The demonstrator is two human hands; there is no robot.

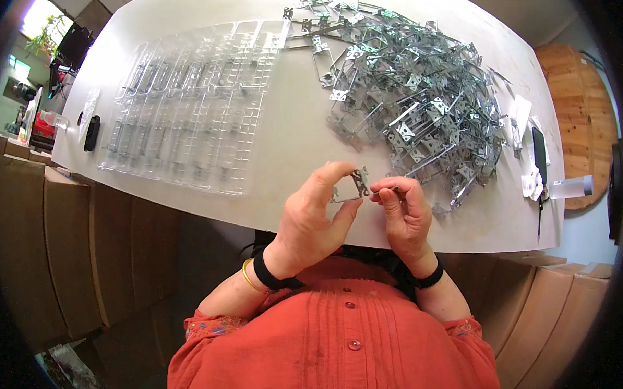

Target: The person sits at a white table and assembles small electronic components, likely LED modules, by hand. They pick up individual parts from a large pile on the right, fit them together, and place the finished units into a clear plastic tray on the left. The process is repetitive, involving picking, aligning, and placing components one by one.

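Between the thumb and fingers of my left hand (312,212) is a small metal bracket (360,183), bent and punched with holes, held up above the table's near edge. My right hand (407,215) is closed in a pinch just right of the bracket. A thin dark bit shows at its fingertips, too small to name. Beyond my hands spreads a large heap of similar silvery metal brackets (425,95). To the left lies a clear plastic tray (184,108) with rows of compartments, several of which hold metal parts.
The white table (293,135) curves around in front of me. A black object (92,133) and a clear bottle (53,119) are at its left edge. On the right are white paper scraps (520,119), a dark phone-like item (539,154) and a clear cylinder (572,187). Cardboard boxes (63,241) flank me.
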